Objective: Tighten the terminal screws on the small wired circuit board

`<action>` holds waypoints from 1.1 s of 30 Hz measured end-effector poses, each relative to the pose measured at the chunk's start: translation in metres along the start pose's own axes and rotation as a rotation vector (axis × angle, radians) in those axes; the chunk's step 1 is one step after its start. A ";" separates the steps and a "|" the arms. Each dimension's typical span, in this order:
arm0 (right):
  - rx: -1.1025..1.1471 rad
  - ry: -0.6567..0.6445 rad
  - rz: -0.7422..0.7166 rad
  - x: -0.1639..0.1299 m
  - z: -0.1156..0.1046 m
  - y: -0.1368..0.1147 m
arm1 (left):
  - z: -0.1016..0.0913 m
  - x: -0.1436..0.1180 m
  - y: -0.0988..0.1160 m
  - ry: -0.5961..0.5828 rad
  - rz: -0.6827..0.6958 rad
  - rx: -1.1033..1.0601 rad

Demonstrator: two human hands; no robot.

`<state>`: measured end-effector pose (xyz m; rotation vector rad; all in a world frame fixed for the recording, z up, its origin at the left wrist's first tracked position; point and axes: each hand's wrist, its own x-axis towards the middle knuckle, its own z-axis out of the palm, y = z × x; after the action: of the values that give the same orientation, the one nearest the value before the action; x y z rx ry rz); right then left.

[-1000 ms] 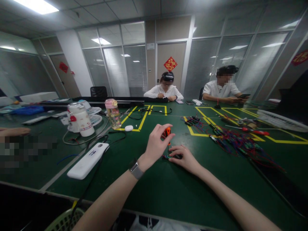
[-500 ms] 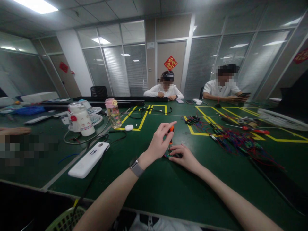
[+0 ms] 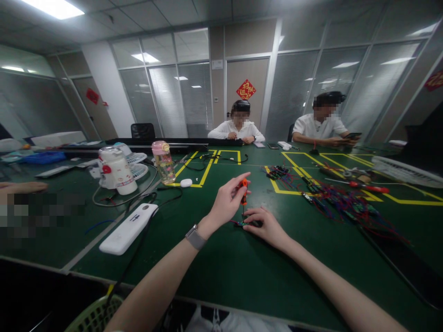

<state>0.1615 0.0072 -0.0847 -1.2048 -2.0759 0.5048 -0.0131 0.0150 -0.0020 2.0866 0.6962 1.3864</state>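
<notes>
My left hand (image 3: 229, 196) is closed round the orange and black handle of a screwdriver (image 3: 244, 197), which stands upright with its thin shaft pointing down. Below the shaft a small circuit board (image 3: 238, 224) with green parts and a thin red wire lies on the green table (image 3: 221, 272). At the board's right end my right hand (image 3: 265, 224) holds it between bent fingertips. Whether the right fingers also touch the screwdriver shaft I cannot tell. The exact spot where the screwdriver tip meets the board is too small to make out.
To the right lies a tangle of wired circuit boards (image 3: 346, 203) and a red-handled screwdriver (image 3: 368, 186). On the left are a white power strip-like box (image 3: 128, 230), a white bottle (image 3: 121, 173) and a pink-lidded bottle (image 3: 163, 163). Two people sit across the table; another person's hand (image 3: 22, 188) shows at left.
The fingers of my left hand have shifted slightly left and down around the screwdriver, baring more of its handle. My right hand has stayed at the board.
</notes>
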 end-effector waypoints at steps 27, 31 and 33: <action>-0.024 0.011 0.003 0.000 -0.002 -0.004 | -0.003 -0.003 0.013 0.078 0.131 0.362; -0.019 0.015 -0.013 0.000 -0.002 -0.004 | -0.002 -0.003 0.015 -0.024 0.122 0.232; -0.018 0.015 -0.016 0.000 -0.002 -0.004 | -0.001 -0.004 0.015 -0.014 0.112 0.226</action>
<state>0.1603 0.0053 -0.0807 -1.1978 -2.0800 0.4699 -0.0135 0.0016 0.0066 2.3406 0.7714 1.4078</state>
